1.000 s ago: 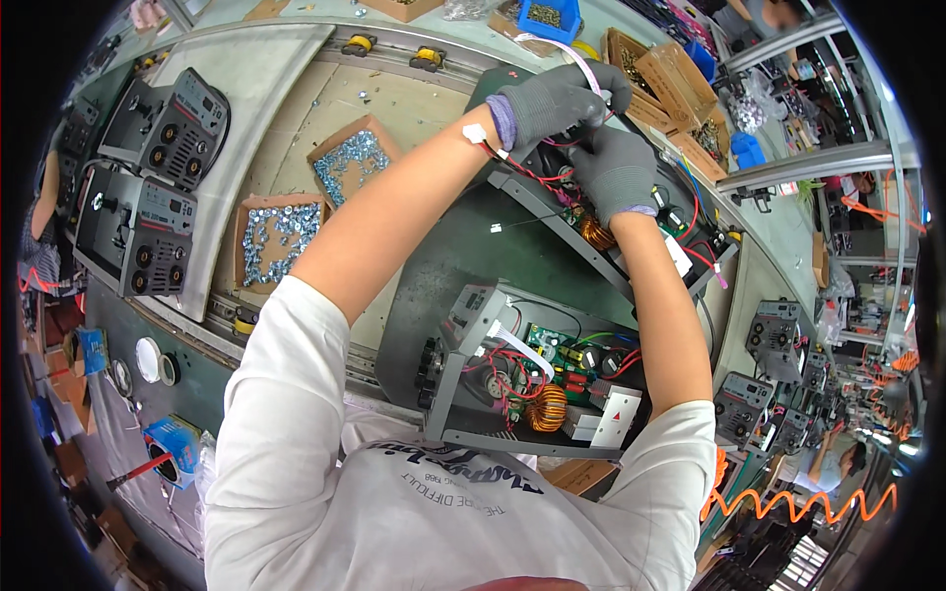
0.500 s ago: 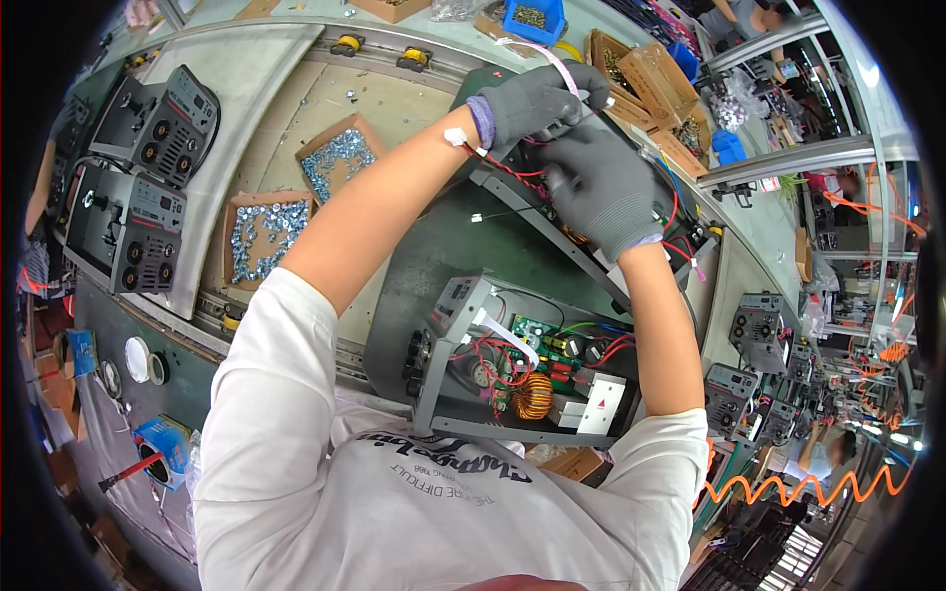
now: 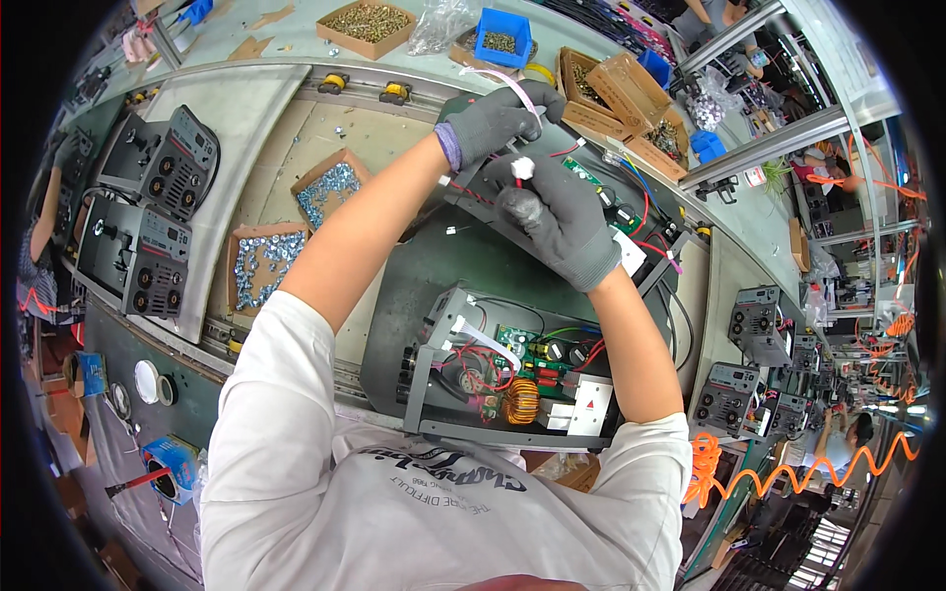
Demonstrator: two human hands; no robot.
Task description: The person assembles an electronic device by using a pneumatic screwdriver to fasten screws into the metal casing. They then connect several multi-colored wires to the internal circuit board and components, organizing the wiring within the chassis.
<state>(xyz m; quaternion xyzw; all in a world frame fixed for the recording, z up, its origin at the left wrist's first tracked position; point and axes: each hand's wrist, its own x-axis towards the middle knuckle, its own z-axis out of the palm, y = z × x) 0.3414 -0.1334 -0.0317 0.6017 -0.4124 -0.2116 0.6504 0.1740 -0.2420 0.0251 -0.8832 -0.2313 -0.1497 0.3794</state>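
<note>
Both my hands wear grey gloves above an open dark-framed machine housing point(image 3: 650, 281) with a green circuit board point(image 3: 579, 175) inside. My right hand point(image 3: 572, 217) is closed, with a white wire connector point(image 3: 522, 168) on a red lead at its fingertips and thumb. Just beyond it, my left hand point(image 3: 493, 120) has its fingers curled over the housing's far left end; what they grip is hidden. Across these fingers bends a white ribbon cable point(image 3: 528, 96). Nearer my body lies a second open housing point(image 3: 463, 426), holding a copper-wound coil point(image 3: 521, 402), a board and red wires.
Two cardboard trays of small metal parts point(image 3: 266, 258) lie left of the housings. Finished-looking machines point(image 3: 148, 256) stand farther left, others point(image 3: 759, 325) on the right. A blue bin point(image 3: 503, 39) and cardboard boxes point(image 3: 631, 94) line the far side. An orange coiled hose point(image 3: 778, 483) hangs at right.
My hands have drawn slightly apart, and my right hand has shifted left and nearer to me. The white connector, earlier beside my left wrist, is now at my right fingertips. The view has shifted slightly.
</note>
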